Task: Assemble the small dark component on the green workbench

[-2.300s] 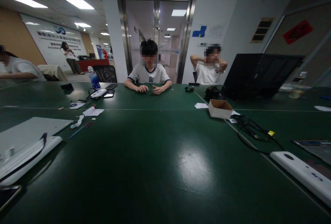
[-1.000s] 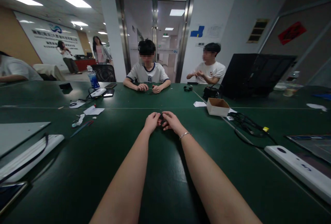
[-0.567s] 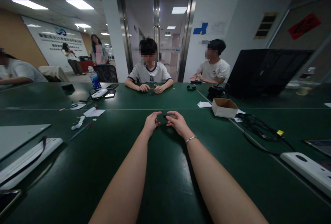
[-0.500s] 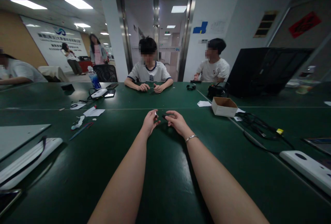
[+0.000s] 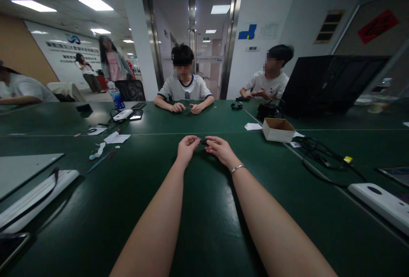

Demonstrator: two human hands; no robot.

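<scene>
Both of my hands meet just above the dark green table (image 5: pixel 207 209), their fingertips almost touching. My left hand (image 5: pixel 186 151) is closed in a pinch on a small silvery piece (image 5: pixel 200 139), of which only a bit shows. Between the thumb and fingers of my right hand (image 5: pixel 223 151) sits a small black piece (image 5: pixel 203 142). The two pieces are close together at the fingertips; whether they touch or join I cannot tell. Both are too small for me to make out their kind.
An open cardboard box (image 5: pixel 277 131) and black cables (image 5: pixel 316 151) lie to the right, near a white power strip (image 5: pixel 380 200). Paper scraps (image 5: pixel 117 139), a water bottle (image 5: pixel 115 96) and another power strip (image 5: pixel 41 200) are at left. Across the table sits a person (image 5: pixel 183 83).
My hands have come closer together, bringing the silvery piece and the black piece tip to tip. My left fingers have closed in and turned toward the right hand.
</scene>
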